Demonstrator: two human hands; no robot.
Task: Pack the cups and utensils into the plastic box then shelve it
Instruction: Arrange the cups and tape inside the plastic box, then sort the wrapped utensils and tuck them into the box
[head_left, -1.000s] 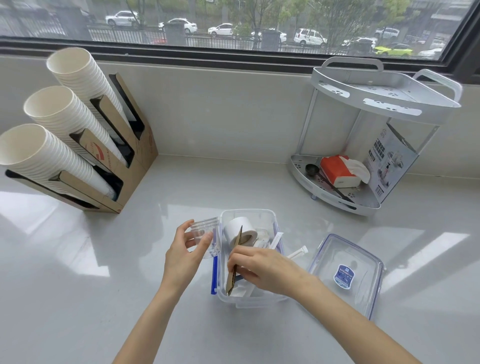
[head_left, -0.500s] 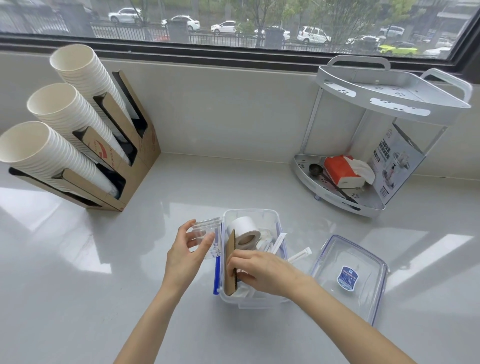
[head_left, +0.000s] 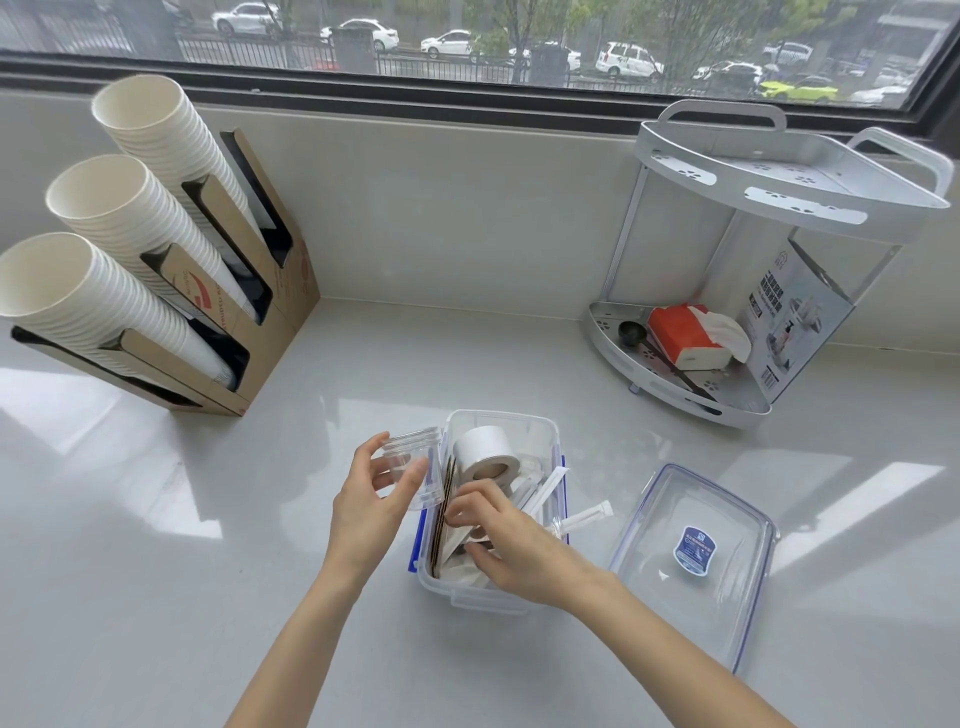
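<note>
Forearms reach in from the bottom edge over a pale glossy tabletop (head_left: 156, 597). Right hand (head_left: 511, 540) is down inside the clear plastic box (head_left: 545, 431), fingers curled among wrapped utensils at the near end; what the grip pinches, cannot tell. Left hand (head_left: 371, 499) sits just left of the box, grip wrapped around a small clear cup (head_left: 410, 462) held against the box's left wall. Inside the box: brown flat pieces (head_left: 445, 514) standing on edge along the left side, white tape roll (head_left: 485, 453) at the far end, white wrapped sticks (head_left: 550, 486) leaning out over the right rim. Box lid (head_left: 727, 597) lies flat on the tabletop to the right, blue label in the middle. Farther back left, cardboard holder (head_left: 270, 332) with three tilted stacks of paper cups (head_left: 104, 218). Back right, white two-tier corner shelf (head_left: 779, 192), top tier bare, red tissue pack (head_left: 680, 335) on the lower tier.
</note>
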